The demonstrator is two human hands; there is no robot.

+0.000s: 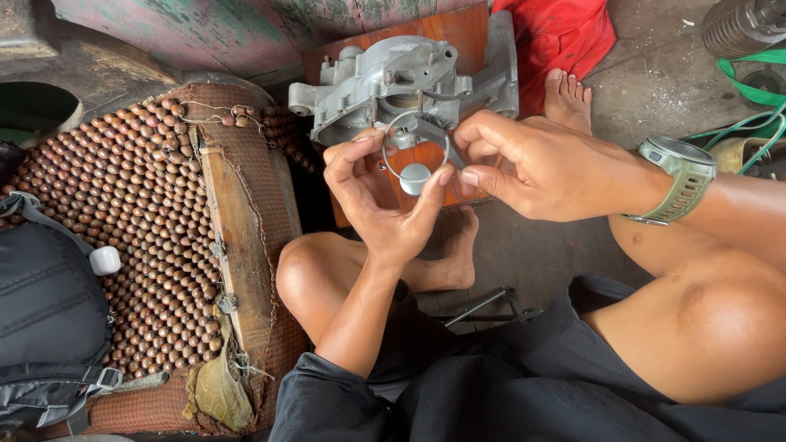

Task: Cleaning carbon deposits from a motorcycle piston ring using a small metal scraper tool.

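Note:
My left hand (pixel 378 196) and my right hand (pixel 532 168) meet in front of me, both pinching a thin metal ring (pixel 393 123) with a small round pale piece (pixel 415 177) at its lower edge. My left thumb and fingers grip the ring's left side and the round piece. Fingertips of my right hand hold the ring's right side, along with a dark tool tip (pixel 430 129). A grey-green watch (pixel 679 176) sits on my right wrist. Just behind the hands a grey cast-metal engine casing (pixel 385 78) rests on a brown wooden board (pixel 458 33).
A wooden-bead seat mat (pixel 139 221) lies to the left, with a black bag (pixel 49 319) on it. A red cloth (pixel 557 33) is at the back, green hoses (pixel 753 90) at the right. My bare legs and feet rest on the concrete floor (pixel 655 74).

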